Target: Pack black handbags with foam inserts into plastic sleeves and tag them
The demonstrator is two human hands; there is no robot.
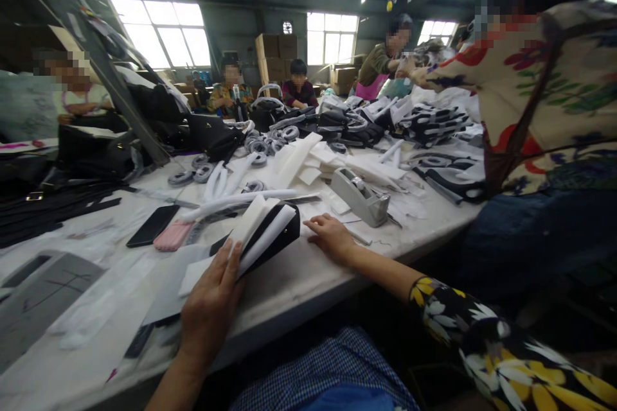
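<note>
My left hand lies flat, fingers stretched, on a black folded piece stuffed with white paper sheets near the table's front edge. My right hand rests palm down on the white tabletop just right of that piece, fingers loosely spread, with nothing visibly in it. A grey tape dispenser stands a little beyond my right hand.
A black phone and a pink item lie left of the piece. White strips, grey tape rolls and black bags cover the far table. A person in a floral top stands at the right; others sit further back.
</note>
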